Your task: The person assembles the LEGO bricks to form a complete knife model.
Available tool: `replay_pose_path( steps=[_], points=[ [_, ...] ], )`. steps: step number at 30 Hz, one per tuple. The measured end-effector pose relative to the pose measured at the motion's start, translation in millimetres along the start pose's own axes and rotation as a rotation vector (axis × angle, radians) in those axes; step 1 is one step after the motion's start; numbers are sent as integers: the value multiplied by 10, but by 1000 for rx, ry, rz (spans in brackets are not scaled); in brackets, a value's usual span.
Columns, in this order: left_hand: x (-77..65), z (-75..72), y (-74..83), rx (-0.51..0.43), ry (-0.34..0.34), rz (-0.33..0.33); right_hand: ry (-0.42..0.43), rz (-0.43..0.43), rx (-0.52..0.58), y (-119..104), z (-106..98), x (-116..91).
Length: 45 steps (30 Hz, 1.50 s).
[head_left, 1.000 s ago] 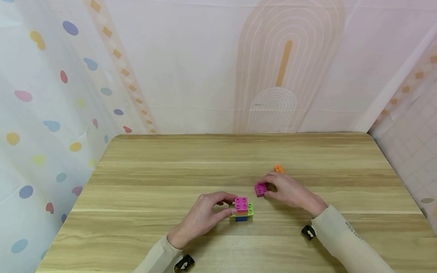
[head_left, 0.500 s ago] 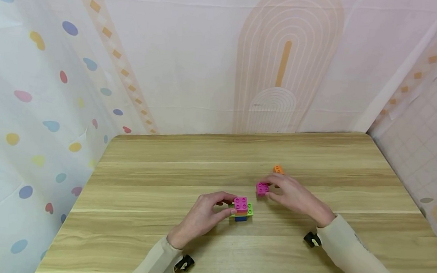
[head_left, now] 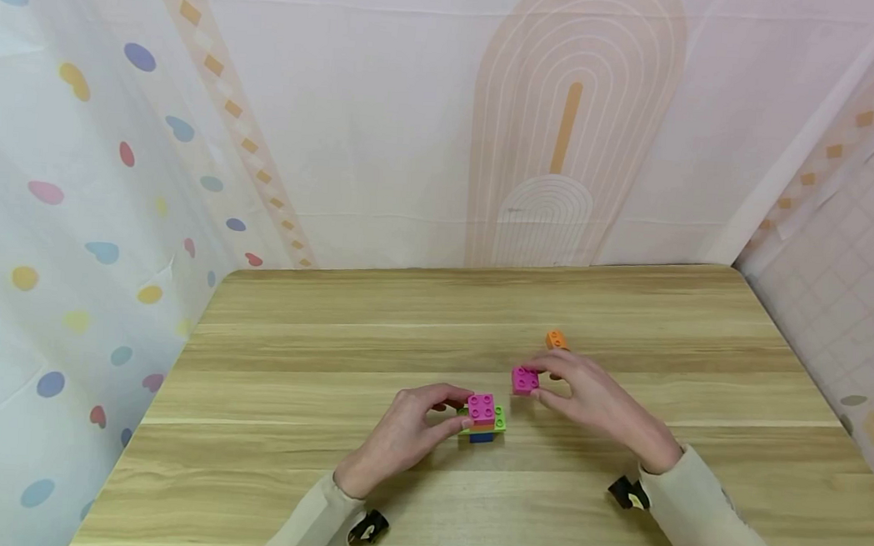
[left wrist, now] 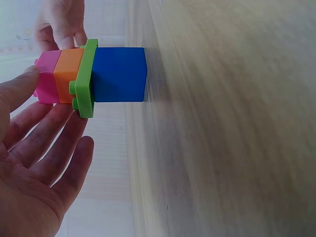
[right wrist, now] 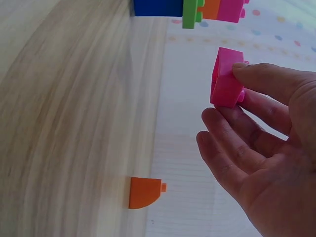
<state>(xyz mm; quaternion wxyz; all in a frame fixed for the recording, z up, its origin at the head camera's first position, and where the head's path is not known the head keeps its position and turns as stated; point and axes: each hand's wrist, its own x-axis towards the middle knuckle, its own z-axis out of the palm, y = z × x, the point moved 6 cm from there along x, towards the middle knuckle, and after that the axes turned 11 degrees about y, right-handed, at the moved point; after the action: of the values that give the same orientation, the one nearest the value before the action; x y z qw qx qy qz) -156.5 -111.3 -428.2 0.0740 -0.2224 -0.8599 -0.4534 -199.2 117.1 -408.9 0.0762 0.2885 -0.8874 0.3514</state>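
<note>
Stability is probably why our left hand (head_left: 408,428) grips the stack (head_left: 482,416) high, at its pink top, with the blue brick (left wrist: 119,75) apparently on the bench (head_left: 313,332). Our right hand (head_left: 587,392) pinches a loose pink brick (right wrist: 227,79) above it, likely to leave its studs clear. Between stack and brick we have open room; the far edge (head_left: 482,269) is well off, the orange brick (right wrist: 144,192) near.
</note>
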Motion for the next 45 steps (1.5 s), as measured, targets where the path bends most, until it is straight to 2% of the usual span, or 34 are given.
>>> replay_pose_path(
  steps=[20, 28, 45],
  points=[
    [-1, 2, 11, -16, -5, -9, 93, -162, 81, -314, -78, -47],
    [-2, -1, 22, -9, -4, 9, 77, -162, 118, -407, -41, -53],
    [-10, -6, 15, 0, -4, 10, 73, -228, 136, -550, 62, -32]
  ],
)
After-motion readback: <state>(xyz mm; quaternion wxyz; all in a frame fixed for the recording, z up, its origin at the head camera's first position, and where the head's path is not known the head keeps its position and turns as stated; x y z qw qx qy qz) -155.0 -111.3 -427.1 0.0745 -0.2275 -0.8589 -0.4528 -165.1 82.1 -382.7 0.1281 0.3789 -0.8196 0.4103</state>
